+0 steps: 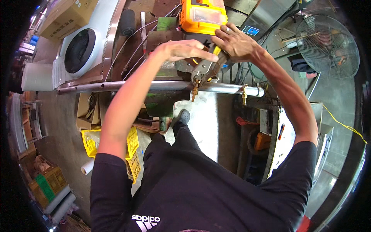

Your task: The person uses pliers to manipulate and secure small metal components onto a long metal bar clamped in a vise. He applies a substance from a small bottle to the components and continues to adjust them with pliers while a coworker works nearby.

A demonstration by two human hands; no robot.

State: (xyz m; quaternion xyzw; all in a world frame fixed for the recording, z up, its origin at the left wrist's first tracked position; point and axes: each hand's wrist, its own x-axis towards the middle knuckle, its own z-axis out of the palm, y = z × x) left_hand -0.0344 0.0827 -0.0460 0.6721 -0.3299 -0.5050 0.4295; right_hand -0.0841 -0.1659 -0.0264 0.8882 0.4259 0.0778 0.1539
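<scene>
A long metal pipe [154, 86] lies across in front of me, with a brass fitting [194, 94] on it and another brass fitting [244, 95] near its right end. Metal locking pliers [201, 70] stand over the first fitting, jaws down at its top. My right hand [237, 43] curls round the upper part of the pliers, where a yellow strip shows between the handles. From the left, my left hand [181, 51] reaches over with fingers apart, one tip against the pliers' handle. The two hands partly hide the handles.
Beyond my hands stands an orange toolbox [204, 24] with a clear lid. A cardboard box [69, 18] and a white appliance with a round dark opening [80, 50] are at left. Yellow crates [133, 167] sit below; a large fan [328, 48] stands at right.
</scene>
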